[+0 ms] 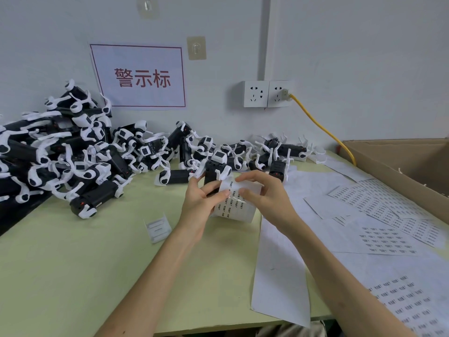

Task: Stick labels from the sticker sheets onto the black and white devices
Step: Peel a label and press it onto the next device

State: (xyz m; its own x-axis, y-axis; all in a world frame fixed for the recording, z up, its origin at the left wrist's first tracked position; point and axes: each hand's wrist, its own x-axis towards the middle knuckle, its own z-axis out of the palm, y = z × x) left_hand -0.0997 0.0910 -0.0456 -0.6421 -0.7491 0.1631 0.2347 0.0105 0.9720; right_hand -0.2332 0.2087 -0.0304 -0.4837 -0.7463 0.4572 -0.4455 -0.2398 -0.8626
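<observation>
In the head view, a black and white device (215, 170) is held above the table (97, 251) by the left hand (199, 205), with fingers curled round its body. A curled sticker sheet (239, 209) is held just beside it and is pinched by the right hand (267, 195), apparently at one label. The sheet is judged light and floppy, so a label is best lifted by a corner. The device seems rigid and is best gripped by its black body.
</observation>
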